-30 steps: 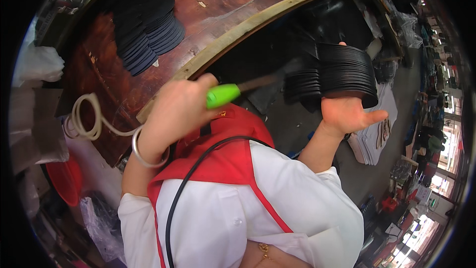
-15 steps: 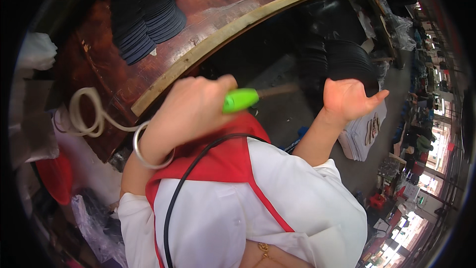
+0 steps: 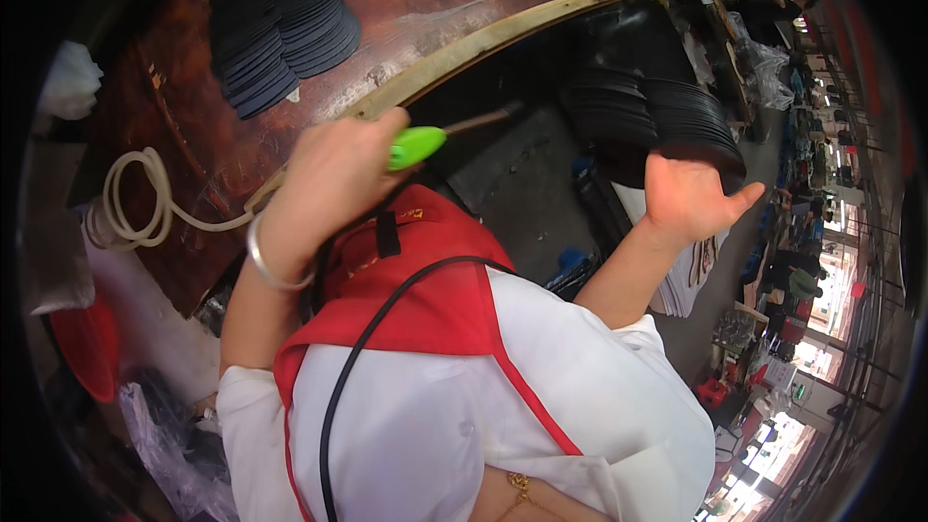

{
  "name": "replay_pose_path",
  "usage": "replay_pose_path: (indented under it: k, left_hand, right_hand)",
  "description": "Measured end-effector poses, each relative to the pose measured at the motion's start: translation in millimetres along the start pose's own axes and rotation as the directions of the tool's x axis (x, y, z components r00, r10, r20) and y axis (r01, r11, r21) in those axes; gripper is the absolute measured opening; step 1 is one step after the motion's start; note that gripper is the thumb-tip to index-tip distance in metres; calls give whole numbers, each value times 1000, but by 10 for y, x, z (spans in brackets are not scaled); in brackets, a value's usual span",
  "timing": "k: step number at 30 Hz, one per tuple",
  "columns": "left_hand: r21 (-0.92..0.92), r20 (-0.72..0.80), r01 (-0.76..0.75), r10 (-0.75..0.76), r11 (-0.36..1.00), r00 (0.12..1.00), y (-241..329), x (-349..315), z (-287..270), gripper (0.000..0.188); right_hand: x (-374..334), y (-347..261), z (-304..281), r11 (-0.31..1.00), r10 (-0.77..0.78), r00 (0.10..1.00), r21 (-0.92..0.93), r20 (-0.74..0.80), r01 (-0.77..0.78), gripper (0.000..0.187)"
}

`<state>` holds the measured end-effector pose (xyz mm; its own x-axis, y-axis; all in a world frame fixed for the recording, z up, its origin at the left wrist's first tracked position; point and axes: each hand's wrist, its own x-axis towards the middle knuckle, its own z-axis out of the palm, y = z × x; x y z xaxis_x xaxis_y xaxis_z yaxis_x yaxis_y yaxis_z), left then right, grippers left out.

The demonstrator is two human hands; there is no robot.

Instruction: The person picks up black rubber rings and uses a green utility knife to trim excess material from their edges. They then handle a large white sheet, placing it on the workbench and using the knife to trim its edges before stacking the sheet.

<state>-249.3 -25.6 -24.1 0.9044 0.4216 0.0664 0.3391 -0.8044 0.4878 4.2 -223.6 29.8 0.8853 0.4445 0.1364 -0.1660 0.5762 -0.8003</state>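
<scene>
My left hand (image 3: 338,169), with a silver bangle at its wrist, is closed round the green handle of a hand tool (image 3: 418,148). A slim brownish shaft runs from the handle up to the right, ending in a darker tip; its exact kind is unclear. At the right, my right hand (image 3: 684,195) is palm up with the thumb stretched out to the side. Its fingers go under a stack of thin, rounded black sheets (image 3: 681,116), fanned out in two columns, and are hidden there. The tool tip stands apart from this stack.
A second fanned stack of dark blue-black sheets (image 3: 290,39) lies on the reddish-brown table (image 3: 396,24), edged by a wooden strip (image 3: 483,39). A coiled pale hose (image 3: 135,198) hangs at the left. White sheets (image 3: 677,290) are below my right hand. A red container (image 3: 87,343) stands lower left.
My left hand has moved left and up with the green-handled tool, uncovering more of the red apron. My right hand and the black stack have shifted slightly, the stack now showing more of its fanned edges.
</scene>
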Motion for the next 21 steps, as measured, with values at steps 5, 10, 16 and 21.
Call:
replay_pose_path:
  k: [5, 10, 16, 21]
  left_hand:
    - [233, -422, 220, -105, 947, 901, -853, -214, 87, 35]
    - [340, -410, 407, -256, 848, 876, -1217, -302, 251, 61]
    - [-15, -624, 173, -144, 985, 768, -455, -145, -131, 63]
    - [-136, -695, -168, 27, 976, 719, 299, 245, -390, 104]
  right_hand:
    - [58, -44, 33, 892, 171, 936, 354, 309, -280, 109]
    - [125, 84, 228, 888, 269, 893, 265, 360, -375, 110]
    - [147, 492, 663, 857, 329, 797, 195, 507, -478, 118]
    - [58, 1110, 1082, 957, 116, 520, 46, 847, -288, 123]
